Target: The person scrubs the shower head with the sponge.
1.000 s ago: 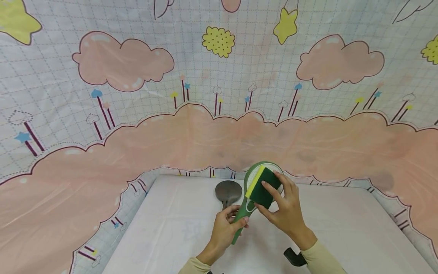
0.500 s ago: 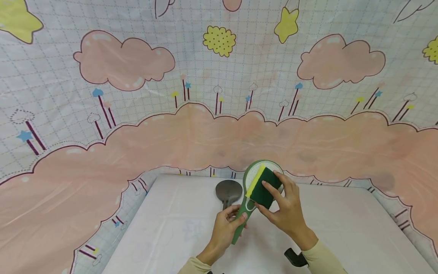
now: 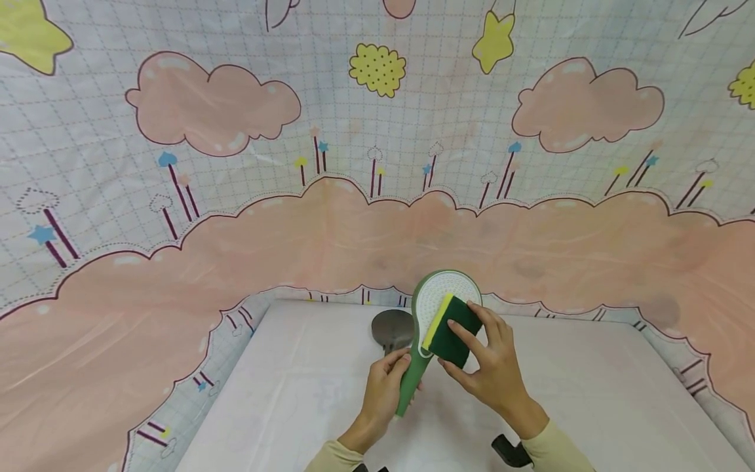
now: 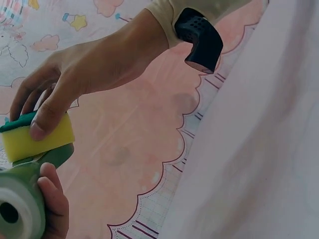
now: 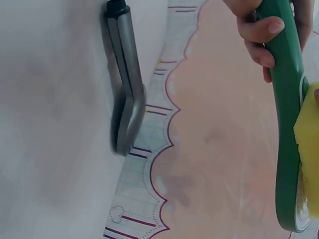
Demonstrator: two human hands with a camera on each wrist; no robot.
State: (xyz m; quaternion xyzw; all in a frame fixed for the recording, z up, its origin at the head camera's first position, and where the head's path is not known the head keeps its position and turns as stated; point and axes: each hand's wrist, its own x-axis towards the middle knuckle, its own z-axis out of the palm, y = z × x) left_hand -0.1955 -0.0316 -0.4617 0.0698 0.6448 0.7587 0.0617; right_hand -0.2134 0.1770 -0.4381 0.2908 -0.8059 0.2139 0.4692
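Note:
My left hand [image 3: 386,387] grips the handle of a green shower head [image 3: 441,290] and holds it up above the table, with its white dotted face towards me. My right hand [image 3: 492,367] holds a sponge [image 3: 455,330], dark green with a yellow layer, and presses it on the lower part of that face. The left wrist view shows the right hand [image 4: 89,74] with its thumb on the yellow side of the sponge [image 4: 35,138], above the green shower head's handle end [image 4: 20,209]. In the right wrist view the green shower head [image 5: 286,124] is edge-on, with the left hand [image 5: 259,30] at the top.
A grey shower head [image 3: 392,326] lies on the white table [image 3: 283,393] just left of the green one; the right wrist view shows the grey shower head [image 5: 124,94] flat by the table's far edge. A cartoon cloud cloth [image 3: 354,236] hangs behind.
The sponge has slid down the white face towards the handle, so more of the face shows above it. The green shower head now stands a little more upright.

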